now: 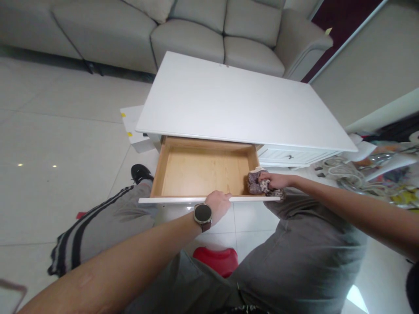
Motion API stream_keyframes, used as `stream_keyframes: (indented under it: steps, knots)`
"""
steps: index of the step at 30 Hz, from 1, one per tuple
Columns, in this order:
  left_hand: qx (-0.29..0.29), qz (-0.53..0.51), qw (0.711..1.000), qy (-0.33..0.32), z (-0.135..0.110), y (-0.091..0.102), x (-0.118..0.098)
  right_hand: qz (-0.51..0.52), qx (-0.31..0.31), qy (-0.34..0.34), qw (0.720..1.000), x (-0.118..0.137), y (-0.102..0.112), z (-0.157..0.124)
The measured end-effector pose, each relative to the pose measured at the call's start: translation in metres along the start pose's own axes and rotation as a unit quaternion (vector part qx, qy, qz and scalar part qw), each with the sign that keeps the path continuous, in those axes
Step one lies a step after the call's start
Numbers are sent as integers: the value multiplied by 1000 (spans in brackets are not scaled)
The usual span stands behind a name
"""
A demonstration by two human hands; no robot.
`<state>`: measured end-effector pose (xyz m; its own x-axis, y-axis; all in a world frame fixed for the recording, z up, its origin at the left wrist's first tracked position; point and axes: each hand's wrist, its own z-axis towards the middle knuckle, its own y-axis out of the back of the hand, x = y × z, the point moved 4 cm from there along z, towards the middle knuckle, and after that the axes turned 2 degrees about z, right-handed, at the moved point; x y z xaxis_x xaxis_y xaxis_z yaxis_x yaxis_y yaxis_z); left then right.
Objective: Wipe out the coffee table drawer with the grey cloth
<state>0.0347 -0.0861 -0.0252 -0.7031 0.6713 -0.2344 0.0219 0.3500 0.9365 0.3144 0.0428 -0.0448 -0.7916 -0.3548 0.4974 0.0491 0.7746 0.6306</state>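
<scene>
Pale wood lines the open drawer [196, 170] at the person's 12 o'clock, its front panel [176, 200] gripped by the left hand [218, 203], while the right hand [269, 179] clutches a bunched patterned cloth [254, 183] at the drawer's 4 o'clock. Uneven pressure on that corner could skew the drawer, and the cloth's overhanging end could jam if pushed inward.

no text, brand or number can be read; the pale marks [250, 308] on the dark strip [225, 311] at the bottom edge are cut off and illegible.
</scene>
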Motion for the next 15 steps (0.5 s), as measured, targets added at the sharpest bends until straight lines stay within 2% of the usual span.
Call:
stream_keyframes:
  steps: [2, 8, 11, 15]
  knots:
    - [0, 0, 1000, 5, -1, 2, 0, 22, 8, -13, 1000, -2, 2, 1]
    - [-5, 11, 1000, -4, -2, 2, -1, 34, -20, -47, 998, -3, -2, 6]
    - [-7, 16, 1000, -6, -2, 1, 1, 30, -29, -72, 996, 1, 9, 10]
    - [13, 1, 1000, 3, -5, 6, 3, 29, -54, -43, 997, 22, 30, 10]
